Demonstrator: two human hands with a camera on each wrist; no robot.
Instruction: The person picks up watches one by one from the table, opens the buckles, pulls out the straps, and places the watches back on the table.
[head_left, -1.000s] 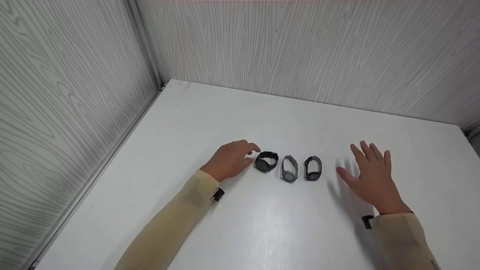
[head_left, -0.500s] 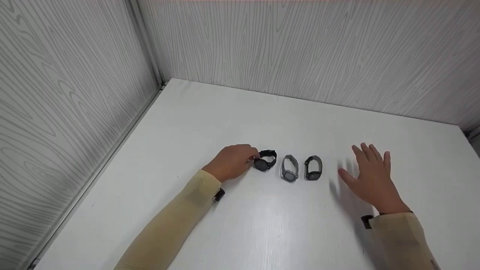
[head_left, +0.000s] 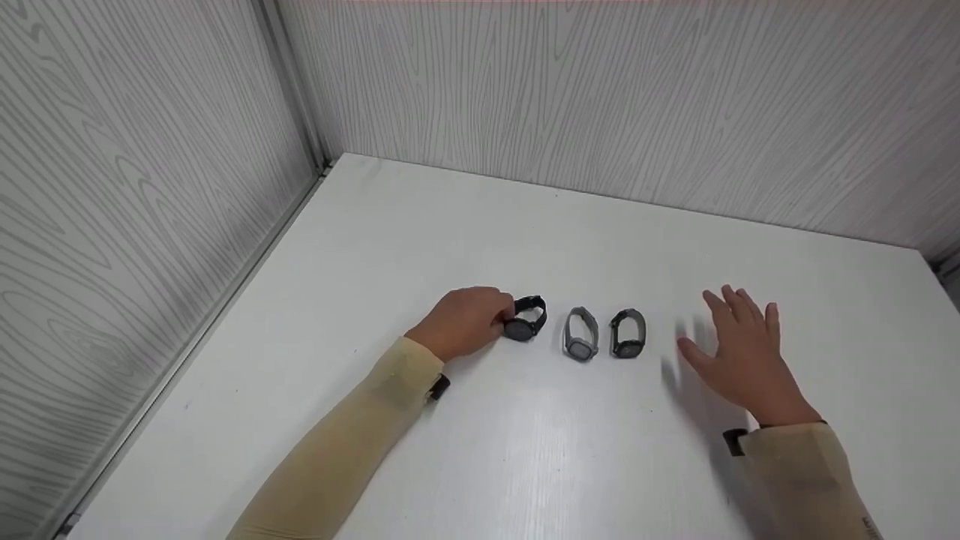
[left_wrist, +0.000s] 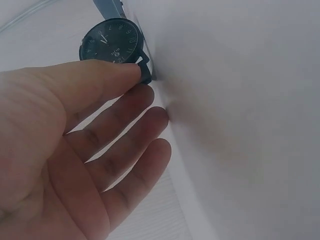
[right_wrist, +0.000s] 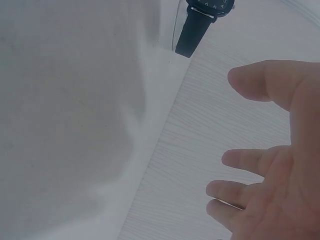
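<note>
My left hand [head_left: 463,322] pinches the strap of a black wristwatch [head_left: 519,329] at its left side, between thumb and fingers. In the left wrist view the watch's round dark dial [left_wrist: 111,42] with pale numerals shows above the thumb, and the other fingers are loosely bent. To the right of it a grey watch [head_left: 580,349] stands on the table, its band looped. Beyond that stands another dark watch [head_left: 628,348] with a greyish band. My right hand [head_left: 742,360] hovers to the right of this last watch, fingers spread, touching nothing.
The three watches stand in a row on a white table [head_left: 510,465]. A pale wood-grain panel [head_left: 600,97] rises behind the table, and a similar panel [head_left: 135,225] borders its left side. Both forearms wear tan sleeves [head_left: 345,442] with a dark strap near the wrist.
My left fingers have closed on the black watch. It has shifted slightly left, widening the gap to the grey watch. The right hand has stayed nearly still.
</note>
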